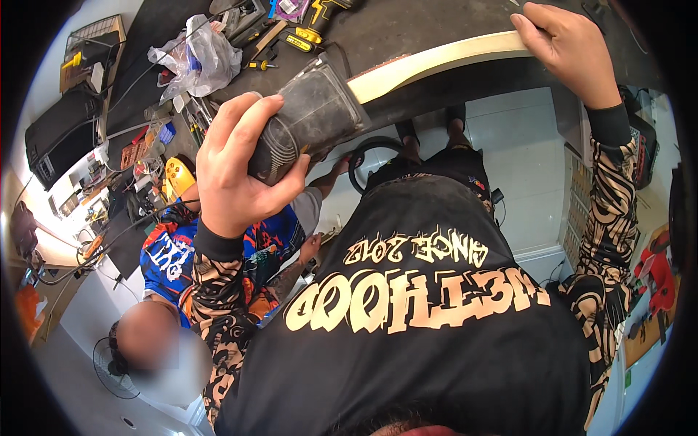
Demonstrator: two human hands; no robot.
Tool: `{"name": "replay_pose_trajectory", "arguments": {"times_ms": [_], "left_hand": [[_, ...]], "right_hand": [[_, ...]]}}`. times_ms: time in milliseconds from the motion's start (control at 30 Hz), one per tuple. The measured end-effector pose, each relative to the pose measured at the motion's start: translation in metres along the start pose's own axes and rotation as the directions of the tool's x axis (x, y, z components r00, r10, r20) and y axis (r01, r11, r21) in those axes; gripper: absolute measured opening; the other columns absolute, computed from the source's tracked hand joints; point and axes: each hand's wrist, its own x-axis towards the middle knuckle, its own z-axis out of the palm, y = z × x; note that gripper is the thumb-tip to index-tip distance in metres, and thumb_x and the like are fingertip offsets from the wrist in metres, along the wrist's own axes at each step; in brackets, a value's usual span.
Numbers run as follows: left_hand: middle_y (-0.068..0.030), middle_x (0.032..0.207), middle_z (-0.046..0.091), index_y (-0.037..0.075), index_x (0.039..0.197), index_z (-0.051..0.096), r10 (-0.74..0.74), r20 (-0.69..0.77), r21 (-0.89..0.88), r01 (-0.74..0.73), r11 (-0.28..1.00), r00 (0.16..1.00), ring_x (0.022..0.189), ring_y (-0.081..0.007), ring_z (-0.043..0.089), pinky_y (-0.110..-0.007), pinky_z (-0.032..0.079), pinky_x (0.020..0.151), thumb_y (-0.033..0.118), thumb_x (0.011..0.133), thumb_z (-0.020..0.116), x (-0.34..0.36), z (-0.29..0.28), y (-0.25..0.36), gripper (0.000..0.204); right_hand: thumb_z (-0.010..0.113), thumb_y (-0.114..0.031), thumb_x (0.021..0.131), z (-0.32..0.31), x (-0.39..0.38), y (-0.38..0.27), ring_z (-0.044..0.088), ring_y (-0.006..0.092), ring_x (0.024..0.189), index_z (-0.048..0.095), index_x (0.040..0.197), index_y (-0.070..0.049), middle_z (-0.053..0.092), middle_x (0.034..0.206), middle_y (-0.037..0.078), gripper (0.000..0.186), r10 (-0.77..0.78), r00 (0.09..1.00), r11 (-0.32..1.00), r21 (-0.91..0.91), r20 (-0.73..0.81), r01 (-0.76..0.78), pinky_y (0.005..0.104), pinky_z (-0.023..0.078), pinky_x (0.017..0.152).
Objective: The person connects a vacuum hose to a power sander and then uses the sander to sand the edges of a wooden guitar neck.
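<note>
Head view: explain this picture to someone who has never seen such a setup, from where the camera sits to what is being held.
There is no robot here, only a person working bare-handed. The camera is worn on that person's head and looks down; its fisheye lens bends straight edges near the rim.

The left hand holds a black, boxy handheld tool with a ribbed, rounded end. The right hand grips one end of a long, pale, curved wooden strip. The strip's other end is hidden by the tool.

On the dark workbench lie a yellow-and-black cordless drill and a crumpled, see-through plastic bag. A co-worker in a blue, multicoloured shirt is at left.
</note>
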Motion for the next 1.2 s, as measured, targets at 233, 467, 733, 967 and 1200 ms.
{"name": "replay_pose_trajectory", "arguments": {"times_ms": [233,467,733,967,1200], "left_hand": [[-0.0182,0.119,0.072,0.006,0.135,0.073,0.010,0.063,0.036,-0.013,0.999,0.998,0.101,-0.0390,0.074,-0.046,0.062,0.086,0.014,0.067,0.092,0.026,-0.004,0.024,0.071],[-0.0163,0.117,0.072,0.008,0.135,0.074,-0.026,0.065,0.054,0.023,0.998,0.998,0.099,-0.0372,0.074,-0.045,0.062,0.086,0.016,0.068,0.092,0.027,-0.009,0.027,0.070],[-0.0135,0.116,0.072,0.010,0.136,0.074,-0.046,0.130,0.092,0.034,0.995,0.990,0.096,-0.0354,0.074,-0.044,0.062,0.084,0.016,0.070,0.090,0.047,-0.012,0.036,0.068],[-0.0162,0.118,0.073,0.005,0.139,0.072,-0.081,0.212,0.127,0.055,0.990,0.974,0.101,-0.0348,0.076,-0.042,0.060,0.090,0.010,0.075,0.087,0.072,-0.015,0.042,0.067],[-0.0119,0.109,0.069,0.011,0.135,0.074,-0.072,0.206,0.101,0.052,0.994,0.976,0.093,-0.0359,0.072,-0.044,0.059,0.081,0.016,0.071,0.088,0.071,-0.010,0.044,0.066]], "right_hand": [[0.077,-0.024,0.091,-0.006,-0.001,-0.013,0.065,0.0390,0.060,0.060,0.066,-0.003,0.060,0.064,0.018,0.036,0.019,0.999,1.000,0.007,-0.046,-0.019,0.0477,0.050,0.057],[0.077,-0.027,0.092,-0.003,0.002,-0.010,0.066,0.0386,0.060,0.063,0.067,-0.003,0.062,0.065,0.017,0.037,0.010,0.999,1.000,0.022,-0.044,-0.009,0.0481,0.051,0.058],[0.079,-0.030,0.093,-0.003,0.004,-0.016,0.068,0.0385,0.062,0.066,0.068,-0.005,0.064,0.064,0.017,0.038,0.016,0.999,1.000,-0.026,-0.048,-0.017,0.0473,0.052,0.058],[0.079,-0.032,0.093,0.000,0.004,-0.020,0.068,0.0379,0.061,0.066,0.067,-0.005,0.063,0.063,0.017,0.039,-0.002,0.996,0.999,-0.036,-0.085,-0.002,0.0468,0.052,0.058],[0.080,-0.032,0.094,0.009,0.003,-0.015,0.068,0.0365,0.060,0.064,0.066,-0.006,0.063,0.062,0.015,0.041,-0.008,0.999,0.999,-0.051,-0.042,0.006,0.0458,0.052,0.057]]}}
